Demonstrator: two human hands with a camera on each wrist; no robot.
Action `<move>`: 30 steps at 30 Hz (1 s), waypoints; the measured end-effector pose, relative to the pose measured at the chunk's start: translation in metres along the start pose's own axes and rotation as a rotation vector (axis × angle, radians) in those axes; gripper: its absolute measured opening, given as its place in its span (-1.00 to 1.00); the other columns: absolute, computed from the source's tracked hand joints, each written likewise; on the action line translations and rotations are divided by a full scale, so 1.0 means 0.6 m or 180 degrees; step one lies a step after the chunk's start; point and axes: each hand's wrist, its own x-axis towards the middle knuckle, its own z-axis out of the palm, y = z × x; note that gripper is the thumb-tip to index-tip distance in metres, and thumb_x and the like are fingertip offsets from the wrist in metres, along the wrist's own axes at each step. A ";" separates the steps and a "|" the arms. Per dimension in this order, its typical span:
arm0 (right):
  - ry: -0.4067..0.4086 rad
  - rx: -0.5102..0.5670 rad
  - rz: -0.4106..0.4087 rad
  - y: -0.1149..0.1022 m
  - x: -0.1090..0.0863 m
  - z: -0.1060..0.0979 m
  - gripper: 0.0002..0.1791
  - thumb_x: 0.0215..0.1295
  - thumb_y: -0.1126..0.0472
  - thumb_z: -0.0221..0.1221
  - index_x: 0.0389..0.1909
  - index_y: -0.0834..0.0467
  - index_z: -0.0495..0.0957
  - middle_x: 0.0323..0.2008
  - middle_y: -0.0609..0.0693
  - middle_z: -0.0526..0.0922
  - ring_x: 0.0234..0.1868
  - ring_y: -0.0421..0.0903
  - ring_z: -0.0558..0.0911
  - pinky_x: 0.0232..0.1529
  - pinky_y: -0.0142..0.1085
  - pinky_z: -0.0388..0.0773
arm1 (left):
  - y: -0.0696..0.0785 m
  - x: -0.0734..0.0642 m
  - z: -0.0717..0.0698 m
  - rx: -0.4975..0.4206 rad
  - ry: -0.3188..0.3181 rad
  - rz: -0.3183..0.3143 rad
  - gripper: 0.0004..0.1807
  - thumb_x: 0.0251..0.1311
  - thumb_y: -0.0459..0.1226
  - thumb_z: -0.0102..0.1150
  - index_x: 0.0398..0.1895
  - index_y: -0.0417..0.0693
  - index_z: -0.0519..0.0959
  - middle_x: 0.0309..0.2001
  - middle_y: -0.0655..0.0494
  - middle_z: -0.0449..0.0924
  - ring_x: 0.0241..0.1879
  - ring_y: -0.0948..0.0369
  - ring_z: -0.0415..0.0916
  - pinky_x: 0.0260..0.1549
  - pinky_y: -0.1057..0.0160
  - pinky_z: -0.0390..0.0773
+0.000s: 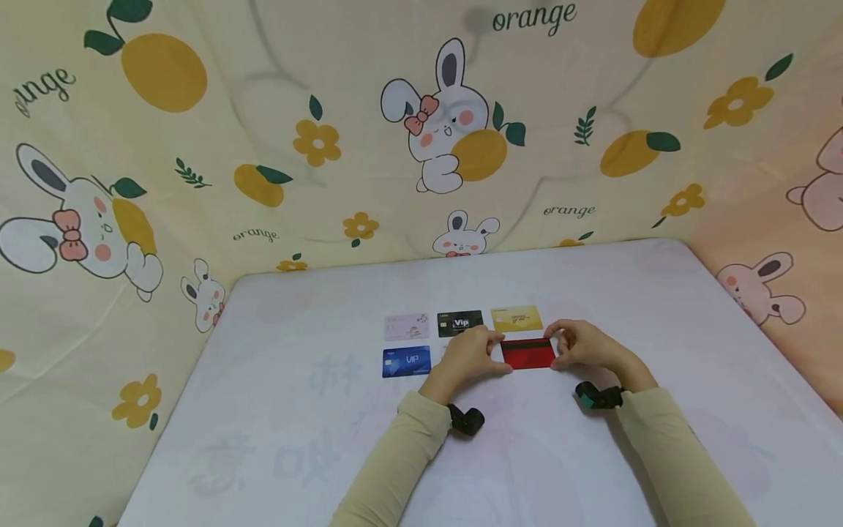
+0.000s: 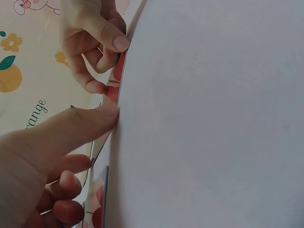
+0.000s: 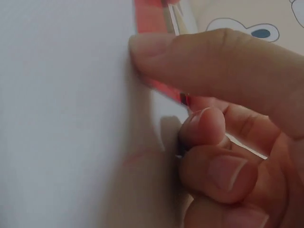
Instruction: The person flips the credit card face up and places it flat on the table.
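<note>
A red card (image 1: 529, 354) with a dark stripe along its far edge lies between my two hands at the right of the front row. My left hand (image 1: 469, 356) pinches its left end, thumb at the near corner and a finger at the far one. The right hand (image 1: 586, 348) holds the right end the same way; in the right wrist view its thumb (image 3: 166, 54) presses the near edge, other fingers curled. Another card (image 2: 98, 204) lies beneath the left hand, mostly hidden. Just beyond the red card is a gold card (image 1: 516, 319).
The back row also has a pink card (image 1: 406, 327) and a black Vip card (image 1: 459, 323). A blue VIP card (image 1: 406, 361) starts the front row. All lie on a white-covered table (image 1: 276, 410), with a printed cloth (image 1: 369, 183) rising behind.
</note>
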 end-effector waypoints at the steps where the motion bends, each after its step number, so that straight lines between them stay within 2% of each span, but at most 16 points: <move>1: -0.0029 0.0002 -0.0027 -0.002 0.000 -0.001 -0.46 0.01 0.29 0.39 0.01 0.33 0.42 -0.57 -0.09 0.43 -0.51 -0.23 0.39 -0.48 -0.41 0.34 | 0.000 0.000 0.000 -0.0005 0.0001 0.0005 -0.38 -0.08 0.05 0.46 0.11 0.07 0.61 -0.49 0.26 0.30 -0.46 0.37 0.25 -0.53 0.47 0.16; 8: -0.0113 0.0119 -0.0058 -0.006 0.000 -0.002 -0.47 0.01 0.34 0.37 -0.01 0.35 0.37 -0.58 -0.08 0.41 -0.54 -0.26 0.38 -0.48 -0.43 0.33 | 0.000 0.002 0.001 -0.0009 0.0043 0.0085 -0.42 -0.09 0.03 0.47 0.04 0.03 0.63 -0.50 0.29 0.27 -0.46 0.39 0.24 -0.52 0.49 0.15; 16: -0.0070 0.0155 -0.0057 0.001 -0.001 -0.001 -0.46 0.02 0.34 0.36 0.01 0.33 0.35 -0.56 -0.06 0.42 -0.50 -0.24 0.40 -0.44 -0.42 0.35 | 0.003 0.002 0.003 -0.0232 0.0040 -0.0012 -0.41 -0.13 0.00 0.50 0.00 -0.02 0.60 -0.45 0.27 0.28 -0.40 0.38 0.26 -0.46 0.49 0.20; 22: -0.0010 0.0160 -0.0136 0.008 -0.003 0.003 -0.42 0.02 0.31 0.38 0.06 0.35 0.37 -0.54 -0.05 0.44 -0.50 -0.26 0.39 -0.44 -0.43 0.35 | 0.001 0.001 0.007 -0.0168 0.0178 0.0027 -0.47 -0.13 0.02 0.46 -0.08 0.02 0.61 -0.44 0.29 0.33 -0.40 0.40 0.29 -0.46 0.52 0.22; 30: 0.0007 0.0329 -0.0289 0.005 -0.010 -0.001 -0.33 0.00 0.31 0.39 0.14 0.40 0.35 -0.51 0.00 0.46 -0.48 -0.28 0.41 -0.43 -0.44 0.37 | 0.002 -0.004 -0.003 -0.0119 0.0342 0.0068 -0.45 -0.09 0.03 0.42 -0.02 -0.02 0.62 -0.41 0.26 0.39 -0.41 0.39 0.31 -0.49 0.51 0.24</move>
